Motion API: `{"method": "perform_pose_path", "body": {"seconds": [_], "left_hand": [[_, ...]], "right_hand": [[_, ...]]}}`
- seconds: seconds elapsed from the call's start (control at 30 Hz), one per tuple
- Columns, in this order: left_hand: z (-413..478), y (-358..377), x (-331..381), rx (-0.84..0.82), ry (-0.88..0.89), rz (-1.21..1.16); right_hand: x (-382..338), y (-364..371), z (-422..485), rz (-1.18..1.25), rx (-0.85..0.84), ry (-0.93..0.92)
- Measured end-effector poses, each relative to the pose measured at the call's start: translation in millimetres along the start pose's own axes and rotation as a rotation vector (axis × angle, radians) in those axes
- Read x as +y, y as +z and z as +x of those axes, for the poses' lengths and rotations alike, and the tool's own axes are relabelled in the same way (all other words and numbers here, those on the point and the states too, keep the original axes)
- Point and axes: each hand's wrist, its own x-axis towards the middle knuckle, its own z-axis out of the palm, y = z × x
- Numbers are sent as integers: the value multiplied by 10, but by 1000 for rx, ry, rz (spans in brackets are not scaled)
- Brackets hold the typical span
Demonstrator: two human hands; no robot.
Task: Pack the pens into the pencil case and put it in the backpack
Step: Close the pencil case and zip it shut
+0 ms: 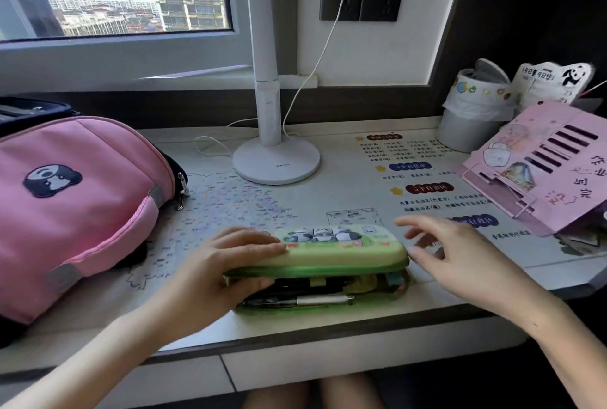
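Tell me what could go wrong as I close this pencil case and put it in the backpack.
The pencil case gapes unzipped with pens showing at the front; lifting it now might spill them. One silver pen lies right along the opening, so the zip could catch on it. The case sits near the front edge of the desk, held by your left hand, so a push might slide it off.

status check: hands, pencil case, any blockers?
Hands: left hand grips pencil case lid, right hand open by its right end. Case ajar, pens inside. Pink backpack on desk at left, nothing between.
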Motion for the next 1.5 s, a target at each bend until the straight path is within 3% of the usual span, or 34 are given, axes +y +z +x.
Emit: {"method": "perform_pose_path", "body": {"seconds": [0.1, 0.27, 0.4, 0.5, 0.63, 0.7, 0.83, 0.9, 0.97, 1.13, 1.27, 1.5], "left_hand": [[24, 29, 4, 22, -29, 80], [230, 35, -8, 110, -237, -42], [336, -4, 16, 68, -319, -114], [262, -59, 54, -17, -302, -175], [75, -56, 106, -135, -254, -68], [43, -17, 103, -219, -183, 84], [210, 33, 71, -416, -137, 360], [348, 73, 35, -550, -134, 493], [426, 117, 7, -613, -120, 565], [540, 145, -150, -499, 24, 607], [775, 221, -270, -430, -40, 606], [753, 339, -431, -274, 101, 626]], "right_hand": [[60, 52, -41, 132, 44, 74], [-15, 362, -182, 317, 144, 109], [-13, 466, -173, 284, 182, 71], [30, 436, -151, 425, 200, 90], [116, 342, -214, 490, 437, 113], [126, 255, -211, 383, 340, 17], [30, 250, -79, 45, -194, -166], [-9, 318, 16, -118, -283, -211], [3, 374, 75, -186, -267, -246], [103, 426, 159, -343, -127, -393], [101, 371, 403, -479, 13, -360], [-317, 613, 728, -495, -150, -384]]}}
